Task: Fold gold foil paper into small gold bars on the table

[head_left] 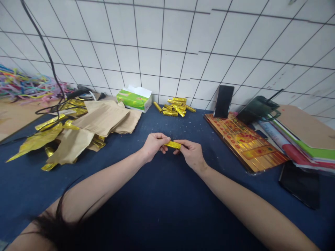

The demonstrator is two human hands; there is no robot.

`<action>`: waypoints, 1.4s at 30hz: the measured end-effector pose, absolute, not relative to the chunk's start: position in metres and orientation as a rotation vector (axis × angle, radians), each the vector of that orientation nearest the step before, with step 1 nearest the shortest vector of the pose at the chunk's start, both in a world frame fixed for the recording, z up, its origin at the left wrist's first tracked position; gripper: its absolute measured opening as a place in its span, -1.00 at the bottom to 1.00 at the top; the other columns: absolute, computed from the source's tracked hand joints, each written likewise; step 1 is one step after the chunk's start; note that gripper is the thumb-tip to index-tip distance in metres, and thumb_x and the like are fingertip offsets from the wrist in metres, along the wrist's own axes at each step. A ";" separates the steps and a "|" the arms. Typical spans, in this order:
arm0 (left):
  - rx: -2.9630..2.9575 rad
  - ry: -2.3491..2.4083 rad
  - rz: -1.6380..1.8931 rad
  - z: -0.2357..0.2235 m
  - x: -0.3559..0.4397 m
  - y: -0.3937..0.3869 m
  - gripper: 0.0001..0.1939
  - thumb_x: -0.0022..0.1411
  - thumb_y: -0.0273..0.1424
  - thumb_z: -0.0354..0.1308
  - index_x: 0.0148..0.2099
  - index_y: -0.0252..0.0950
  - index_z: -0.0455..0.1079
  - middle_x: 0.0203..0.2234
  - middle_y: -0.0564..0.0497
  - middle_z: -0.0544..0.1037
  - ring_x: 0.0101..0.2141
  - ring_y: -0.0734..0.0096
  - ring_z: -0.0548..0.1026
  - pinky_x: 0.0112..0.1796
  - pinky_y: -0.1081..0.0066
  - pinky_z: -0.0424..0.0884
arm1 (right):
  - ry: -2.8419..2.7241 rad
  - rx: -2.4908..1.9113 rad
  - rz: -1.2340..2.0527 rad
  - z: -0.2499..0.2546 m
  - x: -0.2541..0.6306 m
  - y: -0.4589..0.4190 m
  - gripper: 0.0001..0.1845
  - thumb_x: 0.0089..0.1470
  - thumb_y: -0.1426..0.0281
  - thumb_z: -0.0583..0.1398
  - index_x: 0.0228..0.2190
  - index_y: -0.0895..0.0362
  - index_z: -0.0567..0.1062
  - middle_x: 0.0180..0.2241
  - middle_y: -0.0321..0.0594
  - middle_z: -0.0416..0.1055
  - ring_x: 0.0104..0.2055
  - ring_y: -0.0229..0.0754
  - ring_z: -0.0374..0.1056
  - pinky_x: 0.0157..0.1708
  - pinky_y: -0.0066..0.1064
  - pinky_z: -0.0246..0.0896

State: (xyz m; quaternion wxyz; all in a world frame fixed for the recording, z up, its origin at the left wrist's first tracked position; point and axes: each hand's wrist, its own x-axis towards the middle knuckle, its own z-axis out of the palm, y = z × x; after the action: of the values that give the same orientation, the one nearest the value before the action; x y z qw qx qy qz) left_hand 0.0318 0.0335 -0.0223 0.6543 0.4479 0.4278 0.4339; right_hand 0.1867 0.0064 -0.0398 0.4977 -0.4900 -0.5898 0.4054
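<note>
Blue work table [167,205], one entry: you held a gold foil roll [172,145] clamped at both ends by your left hand [155,146] and right hand [191,154], above the table; a slackened pinch could have dropped or unrolled it.

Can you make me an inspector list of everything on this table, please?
surface: dark blue tablecloth, speckled with small marks.
job's things: gold roll in the hands; pile of gold rolls farther back.
clutter: brown paper, gold foil, tissue box, phone, printed board, folders.
hands: left hand and right hand both hold the gold roll.
cables: black cable hangs down at the left, looping above the paper.
surroundings: white tile wall behind; colorful strands at far left.
</note>
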 end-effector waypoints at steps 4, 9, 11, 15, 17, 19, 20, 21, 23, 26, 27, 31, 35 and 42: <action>0.960 0.975 0.979 -0.021 0.031 0.035 -0.81 -0.13 -0.42 0.27 -0.53 -0.41 0.32 -0.73 0.08 0.39 -0.74 0.63 0.32 -0.74 0.62 0.27 | -1.415 -1.158 1.028 -0.040 0.187 0.008 -0.79 -0.08 0.40 0.14 -0.35 0.13 0.53 -0.62 -0.31 0.46 -0.58 -0.24 0.39 -0.48 -0.35 0.33; 0.916 0.997 1.014 -0.020 0.029 0.038 -0.81 -0.11 -0.44 0.27 -0.53 -0.39 0.30 -0.72 0.10 0.38 -0.73 0.64 0.32 -0.73 0.63 0.26 | -1.279 -1.081 1.186 -0.035 0.188 0.010 -0.72 -0.04 0.27 0.15 -0.30 0.17 0.48 -0.64 -0.31 0.44 -0.57 -0.22 0.41 -0.49 -0.35 0.33; 0.920 0.997 1.019 -0.021 0.029 0.037 -0.80 -0.12 -0.43 0.28 -0.53 -0.39 0.30 -0.72 0.10 0.38 -0.73 0.63 0.32 -0.73 0.63 0.26 | -1.271 -1.073 1.203 -0.034 0.188 0.010 -0.68 -0.04 0.23 0.16 -0.27 0.16 0.48 -0.63 -0.31 0.44 -0.56 -0.22 0.41 -0.49 -0.36 0.32; 0.933 0.973 1.008 -0.022 0.029 0.037 -0.78 -0.04 -0.36 0.26 -0.48 -0.41 0.32 -0.69 0.05 0.41 -0.71 0.59 0.36 -0.71 0.61 0.29 | -1.318 -1.121 1.158 -0.036 0.188 0.011 -0.72 -0.12 0.26 0.23 -0.34 0.16 0.51 -0.64 -0.30 0.44 -0.59 -0.24 0.38 -0.48 -0.35 0.31; 0.890 0.952 1.027 -0.021 0.026 0.039 -0.75 0.07 -0.28 0.17 -0.40 -0.41 0.34 -0.65 0.02 0.44 -0.67 0.54 0.41 -0.68 0.58 0.33 | -1.249 -1.114 1.184 -0.037 0.188 0.013 -0.73 -0.12 0.26 0.23 -0.36 0.17 0.51 -0.66 -0.30 0.44 -0.61 -0.24 0.37 -0.50 -0.35 0.30; 0.823 0.924 1.065 -0.019 0.023 0.043 -0.75 0.14 -0.28 0.09 -0.35 -0.42 0.35 -0.63 0.00 0.45 -0.64 0.49 0.45 -0.65 0.55 0.36 | -1.152 -1.088 1.236 -0.038 0.188 0.015 -0.72 -0.13 0.26 0.24 -0.36 0.18 0.50 -0.67 -0.31 0.43 -0.62 -0.24 0.37 -0.52 -0.36 0.31; 0.803 0.906 1.079 -0.018 0.020 0.044 -0.77 0.15 -0.31 0.08 -0.34 -0.43 0.36 -0.63 0.00 0.45 -0.64 0.48 0.46 -0.64 0.55 0.37 | -1.105 -1.076 1.260 -0.037 0.189 0.016 -0.72 -0.13 0.26 0.24 -0.37 0.18 0.49 -0.66 -0.30 0.43 -0.62 -0.24 0.37 -0.54 -0.37 0.30; 0.800 0.886 1.082 -0.016 0.018 0.046 -0.81 0.14 -0.36 0.09 -0.33 -0.43 0.36 -0.62 -0.01 0.46 -0.63 0.48 0.46 -0.64 0.55 0.37 | -1.063 -1.069 1.280 -0.037 0.189 0.016 -0.72 -0.14 0.26 0.24 -0.38 0.19 0.49 -0.65 -0.29 0.44 -0.63 -0.25 0.37 -0.55 -0.38 0.30; 0.855 0.848 1.036 -0.014 0.013 0.049 -0.88 0.09 -0.46 0.12 -0.33 -0.45 0.39 -0.60 -0.04 0.48 -0.60 0.48 0.48 -0.60 0.56 0.39 | -1.003 -1.067 1.314 -0.036 0.190 0.018 -0.72 -0.14 0.25 0.24 -0.40 0.19 0.47 -0.62 -0.27 0.45 -0.64 -0.26 0.36 -0.60 -0.41 0.28; 0.961 0.828 0.919 -0.011 0.007 0.052 -0.87 0.00 -0.53 0.19 -0.32 -0.45 0.42 -0.56 -0.08 0.52 -0.56 0.47 0.50 -0.54 0.56 0.43 | -0.992 -1.076 1.348 -0.035 0.191 0.019 -0.71 -0.15 0.22 0.23 -0.42 0.20 0.46 -0.60 -0.25 0.45 -0.67 -0.27 0.34 -0.64 -0.43 0.26; 0.990 0.832 0.892 -0.011 0.005 0.053 -0.85 -0.03 -0.53 0.21 -0.32 -0.45 0.43 -0.54 -0.08 0.53 -0.56 0.46 0.50 -0.53 0.55 0.44 | -1.002 -1.081 1.356 -0.035 0.191 0.019 -0.70 -0.15 0.22 0.23 -0.42 0.20 0.46 -0.61 -0.25 0.45 -0.68 -0.27 0.34 -0.65 -0.44 0.25; 1.072 0.834 0.863 -0.014 0.002 0.056 -0.81 -0.09 -0.51 0.26 -0.32 -0.43 0.45 -0.52 -0.08 0.54 -0.55 0.44 0.51 -0.54 0.55 0.45 | -1.043 -1.110 1.383 -0.034 0.192 0.019 -0.68 -0.16 0.20 0.24 -0.43 0.21 0.45 -0.63 -0.25 0.44 -0.71 -0.28 0.32 -0.69 -0.46 0.22; 1.061 0.891 0.892 -0.015 0.004 0.056 -0.85 -0.11 -0.54 0.26 -0.39 -0.44 0.43 -0.59 -0.07 0.53 -0.58 0.43 0.51 -0.55 0.55 0.44 | -1.075 -1.093 1.362 -0.032 0.191 0.016 -0.63 -0.12 0.17 0.21 -0.34 0.20 0.45 -0.65 -0.30 0.41 -0.67 -0.25 0.35 -0.66 -0.45 0.23; 1.049 0.926 0.866 -0.017 0.008 0.054 -0.87 -0.12 -0.58 0.21 -0.41 -0.43 0.41 -0.60 -0.06 0.53 -0.59 0.43 0.51 -0.57 0.56 0.43 | -1.125 -1.087 1.291 -0.036 0.189 0.016 -0.69 -0.16 0.26 0.26 -0.34 0.19 0.46 -0.66 -0.30 0.44 -0.62 -0.24 0.39 -0.54 -0.39 0.31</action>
State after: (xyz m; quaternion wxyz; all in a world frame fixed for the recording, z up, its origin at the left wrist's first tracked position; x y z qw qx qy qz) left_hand 0.0076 0.0535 -0.0170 0.6801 0.4675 0.4125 0.3857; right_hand 0.1892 0.0159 -0.0365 0.5284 -0.4552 -0.4708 0.5403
